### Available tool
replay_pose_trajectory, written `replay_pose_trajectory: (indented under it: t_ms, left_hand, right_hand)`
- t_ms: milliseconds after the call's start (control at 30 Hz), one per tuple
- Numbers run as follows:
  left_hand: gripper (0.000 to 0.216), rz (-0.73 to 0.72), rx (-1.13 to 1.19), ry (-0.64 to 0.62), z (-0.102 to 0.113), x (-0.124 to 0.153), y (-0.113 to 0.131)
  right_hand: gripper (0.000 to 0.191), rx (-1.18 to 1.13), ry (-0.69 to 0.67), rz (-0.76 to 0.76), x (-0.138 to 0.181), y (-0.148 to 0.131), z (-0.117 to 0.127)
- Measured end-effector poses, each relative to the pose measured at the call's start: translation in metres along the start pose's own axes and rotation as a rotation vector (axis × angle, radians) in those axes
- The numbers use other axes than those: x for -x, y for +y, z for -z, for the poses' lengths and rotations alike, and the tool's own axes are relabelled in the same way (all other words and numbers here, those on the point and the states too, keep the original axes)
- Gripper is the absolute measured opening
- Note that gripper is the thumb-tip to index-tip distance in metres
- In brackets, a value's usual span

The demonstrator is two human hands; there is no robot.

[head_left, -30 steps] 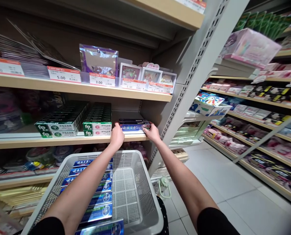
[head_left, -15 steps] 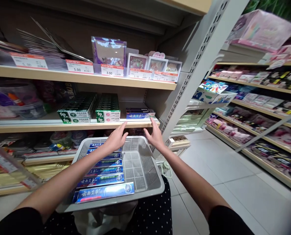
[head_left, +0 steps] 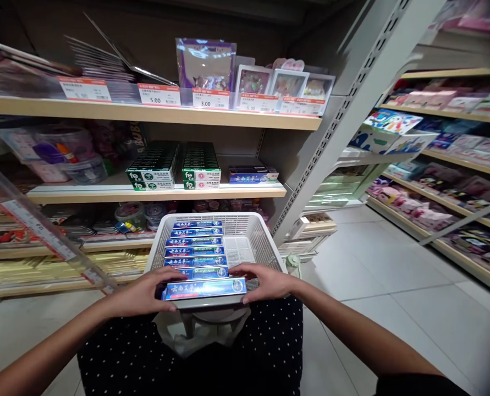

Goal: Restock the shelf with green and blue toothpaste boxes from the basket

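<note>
A pale grey plastic basket (head_left: pixel 265 234) stands in front of my knees. A row of blue toothpaste boxes (head_left: pixel 195 251) fills its left side. The nearest toothpaste box (head_left: pixel 205 288) lies crosswise at the near rim, tilted to show its printed front. My left hand (head_left: pixel 146 291) holds its left end, thumb below and fingers over the top. At the other end, my right hand (head_left: pixel 265 281) grips it the same way.
Ahead, a shelf (head_left: pixel 158 195) bears stacked green-and-white boxes (head_left: pixel 152 175) and a blue toothpaste box (head_left: pixel 253 175) near the upright post (head_left: pixel 335 115). A slanted price-label strip (head_left: pixel 42 223) juts in at left. Under the basket is a grey stool-like support (head_left: pixel 220 316).
Both hands have drawn back from the front of the shelf to the basket's near side and closed on the ends of the nearest toothpaste box. The view has shifted slightly.
</note>
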State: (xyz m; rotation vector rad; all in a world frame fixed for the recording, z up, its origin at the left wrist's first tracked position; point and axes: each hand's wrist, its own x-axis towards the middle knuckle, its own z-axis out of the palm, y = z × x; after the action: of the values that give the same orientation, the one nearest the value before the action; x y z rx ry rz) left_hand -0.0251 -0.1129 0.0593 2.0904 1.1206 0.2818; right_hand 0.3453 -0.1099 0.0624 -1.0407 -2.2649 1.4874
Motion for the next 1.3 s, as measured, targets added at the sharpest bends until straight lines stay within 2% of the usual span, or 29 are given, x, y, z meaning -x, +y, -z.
replay_pose_trajectory:
  t_ms: [67,167,300,367,467,533,700,800,900,1033,1133,1300]
  left_hand:
    - [0.060,0.002,-0.026,0.018,-0.008,0.007,-0.006]
    - [0.055,0.030,0.009,0.059,-0.016,0.006,-0.016]
    - [0.051,0.102,0.215,0.119,-0.014,-0.009,-0.021]
    - [0.049,0.164,0.327,0.162,-0.012,-0.020,-0.022]
    - [0.048,0.223,0.405,0.293,-0.010,-0.040,-0.025]
    - [0.050,0.249,0.421,0.377,-0.010,-0.056,-0.030]
    - [0.060,0.319,0.490,0.514,0.000,-0.104,-0.049]
    - [0.061,0.319,0.548,0.601,0.008,-0.130,-0.058]
    - [0.060,0.288,0.629,0.652,0.012,-0.144,-0.065]
    - [0.069,0.268,0.718,0.678,0.009,-0.142,-0.070]
    - [0.071,0.265,0.743,0.641,0.009,-0.137,-0.070]
    - [0.067,0.264,0.772,0.623,0.013,-0.136,-0.066]
  right_hand:
    - [0.071,0.035,0.000,0.010,-0.002,0.000,-0.005]
    - [0.062,0.074,0.021,-0.008,-0.006,0.000,-0.009]
    - [0.043,-0.013,0.093,-0.111,-0.016,0.003,-0.004]
    - [0.038,-0.094,0.128,-0.107,-0.024,0.007,0.001]
    - [0.038,-0.252,0.261,-0.108,-0.040,0.019,0.008]
    - [0.040,-0.389,0.387,-0.160,-0.055,0.029,0.011]
    - [0.034,-0.697,0.632,-0.263,-0.097,0.050,0.021]
    - [0.031,-0.715,0.749,-0.233,-0.121,0.056,0.029]
    - [0.036,-0.691,0.850,-0.170,-0.136,0.059,0.033]
    - [0.043,-0.697,0.857,-0.105,-0.141,0.063,0.035]
    - [0.045,-0.671,0.809,-0.101,-0.138,0.065,0.038]
    - [0.031,-0.754,0.775,-0.145,-0.137,0.074,0.044]
